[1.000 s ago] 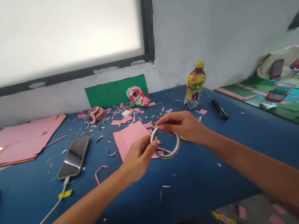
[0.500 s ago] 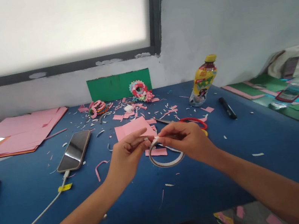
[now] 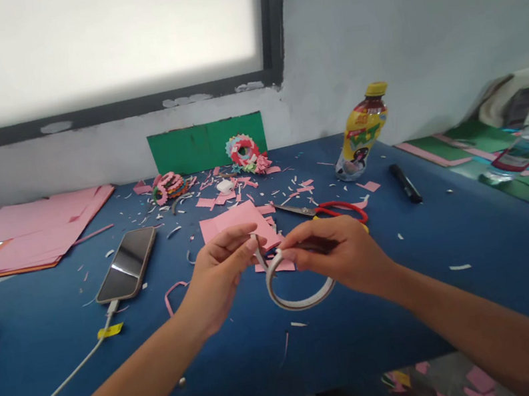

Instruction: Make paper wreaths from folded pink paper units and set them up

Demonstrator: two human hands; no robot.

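Note:
A thin white roll of tape [image 3: 303,303], likely double-sided, hangs from my right hand [image 3: 347,248], pinched at its upper edge between thumb and fingers. My left hand [image 3: 214,277] is closed on the loose end of the tape [image 3: 259,253], which runs down to the ring in a short pulled-off strip. Both hands are above the blue table, a small gap apart. Behind them lies a folded pink paper [image 3: 238,219]. Scissors [image 3: 347,206] with red handles rest just beyond my right hand, partly covered by it.
A phone [image 3: 127,265] on a white cable and stacked pink sheets [image 3: 30,227] lie left. Paper scraps and ruffled paper rings [image 3: 242,151] are at the back, near a green board [image 3: 205,144]. A tilted bottle [image 3: 360,134] and black marker [image 3: 405,183] stand and lie right.
My hands have drawn slightly apart, and a short strip of tape now stretches between my left fingers and the roll. More of the scissors shows. The view has shifted slightly.

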